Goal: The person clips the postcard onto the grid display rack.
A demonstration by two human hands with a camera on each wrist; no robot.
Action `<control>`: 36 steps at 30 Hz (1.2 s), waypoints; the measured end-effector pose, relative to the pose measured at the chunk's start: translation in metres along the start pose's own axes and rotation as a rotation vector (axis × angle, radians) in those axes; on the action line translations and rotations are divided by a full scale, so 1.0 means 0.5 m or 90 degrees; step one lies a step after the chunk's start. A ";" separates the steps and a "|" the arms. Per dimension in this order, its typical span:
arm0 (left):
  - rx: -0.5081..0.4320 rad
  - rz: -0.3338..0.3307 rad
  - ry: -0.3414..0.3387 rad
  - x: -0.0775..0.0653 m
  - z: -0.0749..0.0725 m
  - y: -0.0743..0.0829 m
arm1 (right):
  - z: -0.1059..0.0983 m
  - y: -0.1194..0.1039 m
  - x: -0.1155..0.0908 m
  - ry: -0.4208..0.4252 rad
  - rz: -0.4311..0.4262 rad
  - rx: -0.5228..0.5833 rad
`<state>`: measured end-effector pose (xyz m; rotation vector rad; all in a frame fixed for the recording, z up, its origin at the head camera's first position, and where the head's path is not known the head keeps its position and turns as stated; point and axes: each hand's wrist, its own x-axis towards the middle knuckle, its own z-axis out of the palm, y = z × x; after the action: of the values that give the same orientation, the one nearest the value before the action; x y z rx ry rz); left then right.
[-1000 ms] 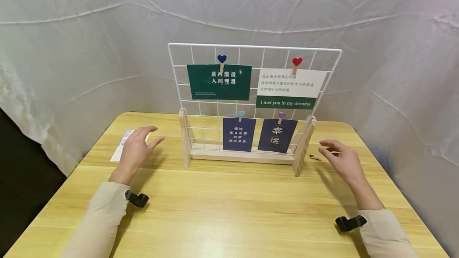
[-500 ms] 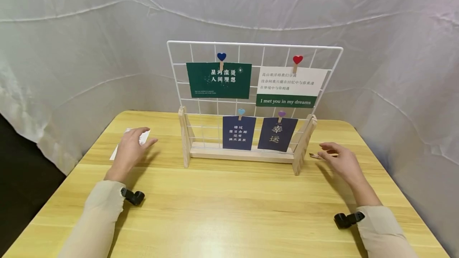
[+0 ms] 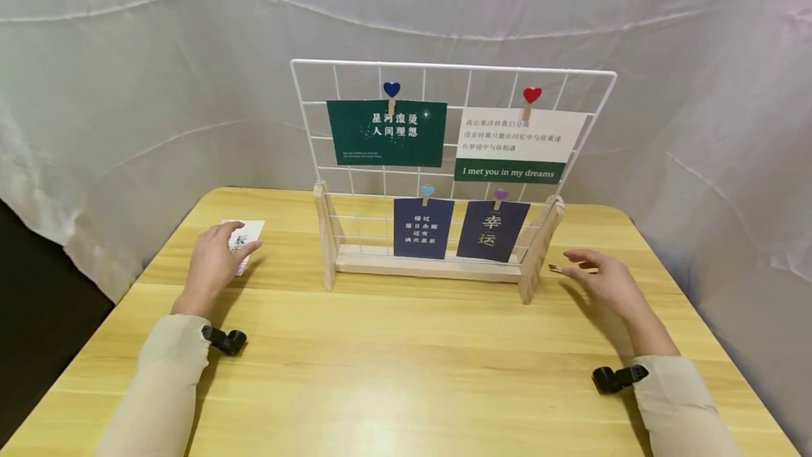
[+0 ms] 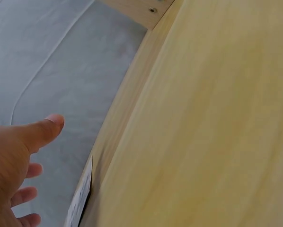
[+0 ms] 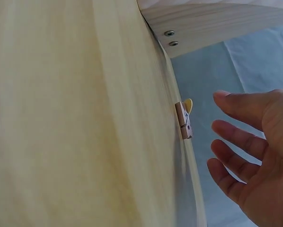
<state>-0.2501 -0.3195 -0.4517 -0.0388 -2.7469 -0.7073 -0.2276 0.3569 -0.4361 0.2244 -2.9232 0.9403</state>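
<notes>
My left hand (image 3: 212,259) hovers over a white card (image 3: 249,233) with dark characters at the table's left, hiding part of it. Seen from the left wrist, the card (image 4: 81,194) lies on the table, and the raised thumb (image 4: 44,131) and the fingers are apart from it. On the other side, my right hand (image 3: 605,284) is beside a small wooden clothespin (image 3: 555,269). The right wrist view shows this clothespin (image 5: 184,122) with a yellow piece on it; the loosely bent fingers do not touch it.
Mid-table stands a white wire grid (image 3: 457,68) in a wooden stand (image 3: 431,270). Heart-topped clothespins hold a green card (image 3: 387,139), a white-and-green card (image 3: 514,150), and two dark blue cards, one left (image 3: 421,231) and one right (image 3: 491,231). Pale fabric hangs behind.
My left hand has moved left over the white card, uncovering its right side. My right hand has edged slightly nearer the clothespin. The head view has tilted a little.
</notes>
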 end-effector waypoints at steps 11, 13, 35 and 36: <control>0.008 -0.017 0.022 0.004 -0.024 -0.027 | -0.018 -0.011 0.032 -0.025 -0.024 -0.016; 0.007 -0.024 0.022 0.003 -0.027 -0.031 | -0.017 -0.010 0.035 -0.027 -0.027 -0.019; 0.019 -0.121 -0.071 -0.006 -0.001 -0.066 | 0.018 0.031 0.032 -0.051 -0.001 -0.015; 0.022 -0.124 -0.077 -0.007 0.000 -0.067 | 0.021 0.033 0.031 -0.050 0.003 -0.012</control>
<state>-0.2500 -0.3488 -0.4685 0.2025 -2.9063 -0.7283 -0.2456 0.3620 -0.4524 0.2592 -3.0044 0.9247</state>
